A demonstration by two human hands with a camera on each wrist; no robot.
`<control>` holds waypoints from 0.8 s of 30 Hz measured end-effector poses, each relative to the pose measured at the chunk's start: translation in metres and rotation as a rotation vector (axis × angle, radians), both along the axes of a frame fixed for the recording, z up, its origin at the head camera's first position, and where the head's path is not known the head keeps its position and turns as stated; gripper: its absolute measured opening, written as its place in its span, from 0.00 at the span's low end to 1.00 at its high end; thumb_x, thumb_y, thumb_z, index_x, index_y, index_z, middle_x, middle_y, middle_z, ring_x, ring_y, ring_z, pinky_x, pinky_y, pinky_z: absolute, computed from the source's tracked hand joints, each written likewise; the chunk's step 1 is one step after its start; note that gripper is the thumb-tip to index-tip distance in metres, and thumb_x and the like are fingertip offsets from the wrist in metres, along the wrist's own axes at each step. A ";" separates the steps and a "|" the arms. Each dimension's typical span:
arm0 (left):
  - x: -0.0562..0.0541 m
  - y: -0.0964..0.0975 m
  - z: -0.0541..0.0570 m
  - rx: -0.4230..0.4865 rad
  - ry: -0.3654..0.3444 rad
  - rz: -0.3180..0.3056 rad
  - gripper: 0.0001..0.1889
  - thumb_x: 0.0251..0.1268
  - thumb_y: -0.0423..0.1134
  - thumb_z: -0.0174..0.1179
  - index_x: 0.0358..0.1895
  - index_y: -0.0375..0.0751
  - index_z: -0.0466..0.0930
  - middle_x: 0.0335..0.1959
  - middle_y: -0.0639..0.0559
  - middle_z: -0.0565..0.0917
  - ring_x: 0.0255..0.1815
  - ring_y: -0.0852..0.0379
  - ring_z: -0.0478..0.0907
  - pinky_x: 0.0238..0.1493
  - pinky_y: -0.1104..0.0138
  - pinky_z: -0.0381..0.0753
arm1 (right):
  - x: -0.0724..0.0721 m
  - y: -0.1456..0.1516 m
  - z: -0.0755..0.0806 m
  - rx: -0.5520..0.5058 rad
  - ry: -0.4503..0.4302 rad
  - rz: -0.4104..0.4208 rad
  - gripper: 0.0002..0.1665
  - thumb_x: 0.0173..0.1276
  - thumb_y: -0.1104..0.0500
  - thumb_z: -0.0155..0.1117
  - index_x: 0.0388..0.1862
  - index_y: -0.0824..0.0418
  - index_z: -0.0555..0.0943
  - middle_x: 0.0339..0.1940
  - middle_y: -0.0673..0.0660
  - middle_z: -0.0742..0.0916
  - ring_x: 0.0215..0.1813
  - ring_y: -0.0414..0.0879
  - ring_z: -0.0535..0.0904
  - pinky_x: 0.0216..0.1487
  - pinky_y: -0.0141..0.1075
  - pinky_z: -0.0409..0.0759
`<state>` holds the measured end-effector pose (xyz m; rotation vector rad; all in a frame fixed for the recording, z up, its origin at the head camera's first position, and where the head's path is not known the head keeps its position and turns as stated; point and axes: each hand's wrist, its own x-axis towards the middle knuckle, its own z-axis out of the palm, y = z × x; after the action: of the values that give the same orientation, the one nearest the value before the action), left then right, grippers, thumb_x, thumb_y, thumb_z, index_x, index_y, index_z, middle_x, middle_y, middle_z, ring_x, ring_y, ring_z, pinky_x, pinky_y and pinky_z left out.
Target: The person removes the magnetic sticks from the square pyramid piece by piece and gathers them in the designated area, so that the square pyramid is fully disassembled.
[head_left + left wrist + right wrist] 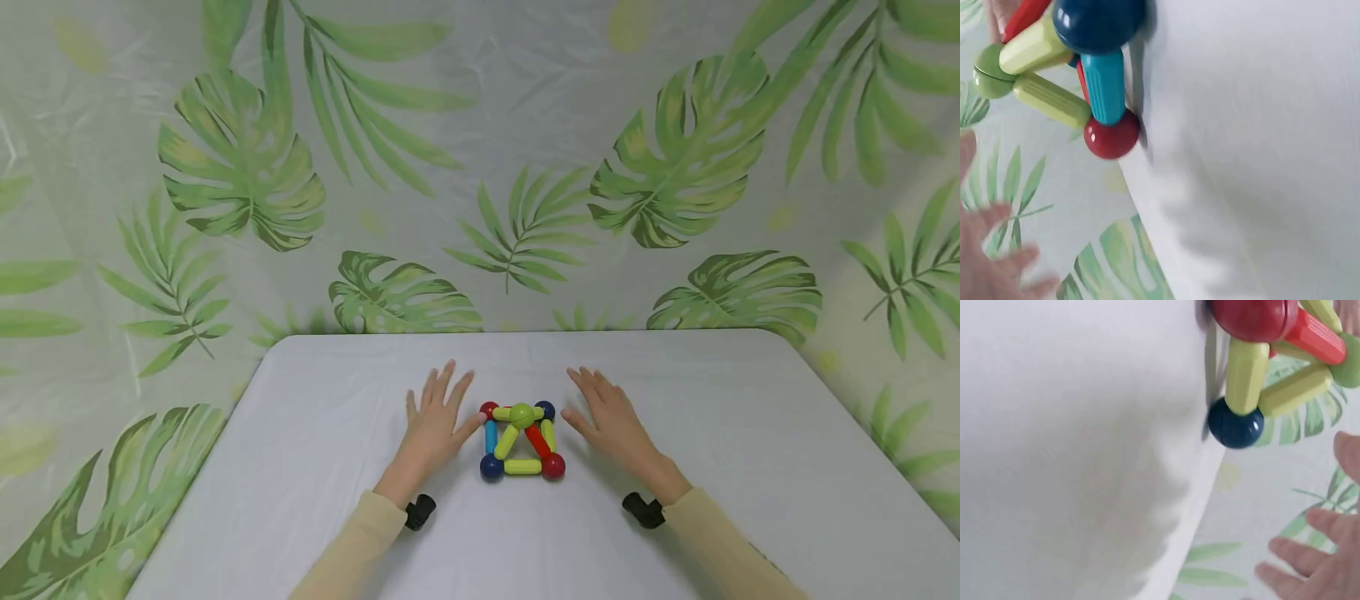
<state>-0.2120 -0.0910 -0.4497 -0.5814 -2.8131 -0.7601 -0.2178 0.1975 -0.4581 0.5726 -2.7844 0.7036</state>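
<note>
A small pyramid of toy building rods and balls stands on the white table (300,500), between both hands. A lime green ball (521,416) tops it; red balls (553,466) and dark blue balls (492,467) form the base corners. Lime rods, red rods and a light blue rod (1105,87) join them. My left hand (433,429) is on the pyramid's left, fingers spread, thumb tip right by the back red ball. To the right, my right hand (617,427) has its fingers extended, a small gap from the pyramid. Neither hand grips anything.
Behind the table hangs a pale cloth (525,108) with green leaf prints. Black wrist cameras (421,512) sit at both sleeve cuffs. The table's far edge runs a short way beyond the fingertips.
</note>
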 end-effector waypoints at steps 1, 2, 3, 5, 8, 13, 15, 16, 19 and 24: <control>0.001 0.003 0.000 0.058 -0.030 -0.065 0.33 0.70 0.56 0.51 0.74 0.47 0.57 0.75 0.43 0.52 0.74 0.40 0.46 0.66 0.37 0.44 | 0.001 -0.002 -0.002 -0.042 -0.015 0.027 0.38 0.70 0.50 0.60 0.72 0.65 0.61 0.69 0.68 0.68 0.69 0.65 0.60 0.65 0.61 0.57; 0.002 0.008 -0.001 0.126 -0.060 -0.132 0.31 0.71 0.52 0.52 0.72 0.46 0.59 0.74 0.43 0.56 0.73 0.41 0.51 0.67 0.40 0.49 | 0.003 -0.004 -0.003 -0.090 -0.029 0.057 0.35 0.70 0.52 0.60 0.70 0.66 0.64 0.66 0.68 0.71 0.67 0.64 0.64 0.64 0.59 0.62; 0.002 0.012 -0.001 0.195 -0.099 -0.190 0.29 0.71 0.50 0.53 0.71 0.44 0.61 0.72 0.43 0.60 0.71 0.42 0.56 0.66 0.43 0.54 | 0.004 -0.007 -0.005 -0.141 -0.040 0.090 0.32 0.69 0.53 0.61 0.67 0.66 0.67 0.63 0.67 0.75 0.64 0.62 0.69 0.61 0.56 0.67; 0.004 0.022 -0.003 0.323 -0.176 -0.268 0.27 0.70 0.46 0.55 0.69 0.42 0.64 0.68 0.45 0.65 0.67 0.45 0.62 0.65 0.48 0.61 | 0.007 -0.014 -0.008 -0.235 -0.067 0.156 0.25 0.68 0.56 0.63 0.60 0.67 0.72 0.54 0.63 0.81 0.55 0.56 0.76 0.53 0.50 0.76; 0.005 0.037 -0.007 0.414 -0.212 -0.285 0.27 0.69 0.46 0.58 0.67 0.42 0.67 0.63 0.48 0.70 0.62 0.49 0.66 0.61 0.52 0.67 | 0.011 -0.025 -0.010 -0.318 -0.095 0.247 0.16 0.66 0.59 0.65 0.49 0.67 0.77 0.40 0.55 0.84 0.41 0.47 0.80 0.39 0.39 0.80; 0.003 0.050 -0.015 0.402 -0.136 -0.224 0.23 0.67 0.48 0.58 0.63 0.46 0.71 0.57 0.52 0.75 0.56 0.53 0.66 0.54 0.57 0.71 | 0.016 -0.038 -0.012 -0.332 -0.120 0.281 0.12 0.63 0.64 0.67 0.43 0.67 0.77 0.32 0.51 0.82 0.33 0.41 0.77 0.31 0.32 0.78; 0.002 0.050 -0.015 0.405 -0.119 -0.217 0.22 0.67 0.47 0.58 0.61 0.46 0.73 0.56 0.53 0.76 0.54 0.54 0.67 0.54 0.58 0.71 | 0.017 -0.040 -0.012 -0.332 -0.125 0.274 0.12 0.63 0.65 0.67 0.43 0.68 0.77 0.33 0.52 0.82 0.33 0.41 0.77 0.32 0.32 0.79; 0.002 0.050 -0.015 0.408 -0.118 -0.219 0.21 0.66 0.46 0.59 0.60 0.46 0.73 0.55 0.53 0.77 0.53 0.55 0.68 0.54 0.57 0.71 | 0.018 -0.040 -0.012 -0.331 -0.127 0.271 0.12 0.63 0.65 0.67 0.43 0.68 0.77 0.34 0.53 0.82 0.33 0.42 0.77 0.33 0.33 0.79; -0.001 0.046 -0.015 0.417 -0.124 -0.244 0.21 0.66 0.46 0.59 0.60 0.46 0.74 0.55 0.53 0.78 0.52 0.55 0.69 0.54 0.56 0.71 | 0.020 -0.041 -0.013 -0.333 -0.141 0.268 0.12 0.64 0.64 0.67 0.43 0.67 0.77 0.35 0.53 0.83 0.34 0.42 0.77 0.35 0.34 0.80; -0.009 0.037 -0.014 0.483 -0.164 -0.317 0.19 0.68 0.42 0.57 0.60 0.44 0.73 0.53 0.51 0.78 0.49 0.53 0.71 0.50 0.56 0.72 | 0.024 -0.040 -0.011 -0.366 -0.183 0.284 0.12 0.64 0.63 0.67 0.44 0.65 0.77 0.38 0.52 0.83 0.36 0.42 0.78 0.38 0.35 0.80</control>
<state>-0.2210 -0.0535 -0.4635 -0.9132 -2.5470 -1.5497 -0.1941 0.1576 -0.4689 0.8708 -2.6542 1.3516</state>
